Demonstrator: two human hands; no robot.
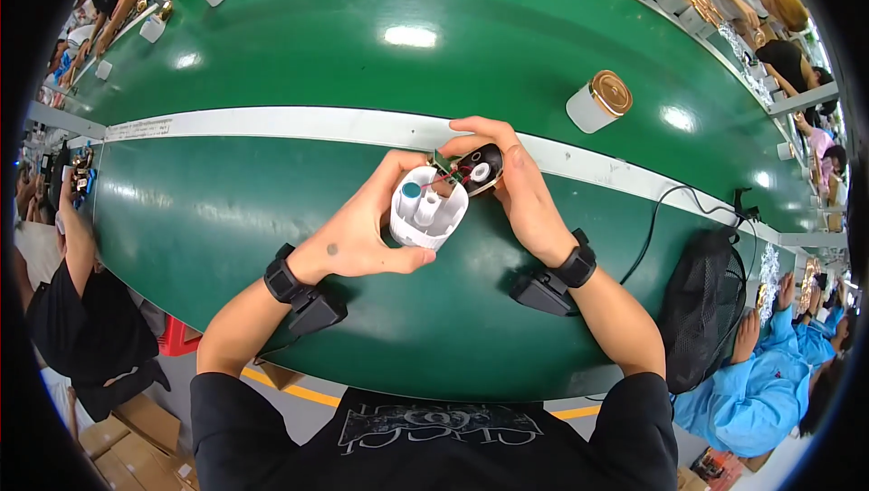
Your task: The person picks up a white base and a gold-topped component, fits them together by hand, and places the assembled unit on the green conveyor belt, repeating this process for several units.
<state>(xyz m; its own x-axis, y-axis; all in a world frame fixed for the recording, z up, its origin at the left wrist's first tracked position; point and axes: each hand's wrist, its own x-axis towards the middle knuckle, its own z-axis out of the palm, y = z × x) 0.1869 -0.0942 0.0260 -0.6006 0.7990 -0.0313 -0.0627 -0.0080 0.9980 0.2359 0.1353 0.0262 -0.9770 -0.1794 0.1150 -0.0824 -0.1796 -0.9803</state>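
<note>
My left hand is wrapped round a white plastic housing, its open side facing up. Inside the housing stand white posts and a teal round piece, perhaps a battery end. My right hand grips a black oval part with a white round piece on it, just to the right of the housing's far rim. Thin red wires and a small green circuit board sit between the two parts. The fingertips behind the black part are partly hidden.
A white rail divides my green bench from a green conveyor belt. On the belt stands a white canister with a copper-coloured lid. A black mesh bag and a cable lie at the right. Other people work on both sides.
</note>
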